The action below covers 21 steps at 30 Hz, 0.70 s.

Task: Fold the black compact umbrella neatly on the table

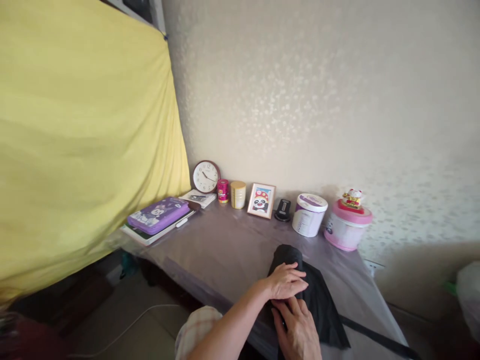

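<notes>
A black cloth (321,305) lies near the right part of the table, partly rolled or folded into a thick bundle on its left side. A long black strap (378,337) runs from it toward the table's right edge. My left hand (288,281) rests across the bundle, its fingers stretched out and lying on the fabric. Just below, touching it, my right hand (300,327) has bent fingers and a thumb closed on the near part of the cloth. Its fingertips are partly hidden under my left hand.
Along the wall stand a clock (206,176), a pink can (222,191), a yellow-lidded jar (238,195), a panda picture frame (261,200), a black object (282,210), a white tub (309,215) and a pink tub (347,225) with a cat figurine (353,198). A purple case (158,215) lies left.
</notes>
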Tool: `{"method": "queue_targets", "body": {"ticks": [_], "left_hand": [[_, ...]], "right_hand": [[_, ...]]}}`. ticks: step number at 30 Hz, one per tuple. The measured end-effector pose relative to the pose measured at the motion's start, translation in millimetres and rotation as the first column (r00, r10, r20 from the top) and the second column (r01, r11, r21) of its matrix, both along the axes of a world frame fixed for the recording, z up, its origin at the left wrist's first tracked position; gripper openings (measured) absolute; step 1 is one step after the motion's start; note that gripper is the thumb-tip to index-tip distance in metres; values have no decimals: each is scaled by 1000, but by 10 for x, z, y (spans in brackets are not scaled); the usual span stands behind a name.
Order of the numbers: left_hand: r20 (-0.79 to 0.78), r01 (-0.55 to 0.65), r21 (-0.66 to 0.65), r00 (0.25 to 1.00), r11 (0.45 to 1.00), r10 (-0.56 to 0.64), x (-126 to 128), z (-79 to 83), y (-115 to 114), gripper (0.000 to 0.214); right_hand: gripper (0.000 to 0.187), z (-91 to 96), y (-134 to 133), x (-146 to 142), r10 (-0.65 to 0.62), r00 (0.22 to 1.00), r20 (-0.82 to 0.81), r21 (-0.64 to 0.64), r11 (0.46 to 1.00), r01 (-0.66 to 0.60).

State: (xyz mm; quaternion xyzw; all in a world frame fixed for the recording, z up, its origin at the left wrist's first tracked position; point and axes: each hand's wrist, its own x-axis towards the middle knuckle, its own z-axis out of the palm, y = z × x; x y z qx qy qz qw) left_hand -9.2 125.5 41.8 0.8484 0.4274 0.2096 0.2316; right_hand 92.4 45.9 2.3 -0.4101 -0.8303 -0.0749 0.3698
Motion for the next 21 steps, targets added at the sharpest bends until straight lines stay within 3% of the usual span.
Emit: {"method": "queue_targets", "body": {"ticks": [6, 12, 18, 21], "left_hand": [[-33, -90, 67, 995, 994, 92, 37, -127, 223, 27], [-62, -219, 106, 972, 970, 226, 61, -150, 434, 30], [-78, -490, 151, 860, 858, 505, 3, 32, 437, 44], [-88, -468, 215, 865, 857, 494, -53, 194, 239, 45]], "right_hand": [[22, 51, -4, -14, 50, 998, -50, 48, 998, -47], [30, 54, 32, -4, 72, 994, -81, 109, 992, -63], [29, 50, 44, -9, 103, 989, -106, 99, 991, -93], [29, 24, 45, -10, 99, 989, -113, 89, 992, -89]]}}
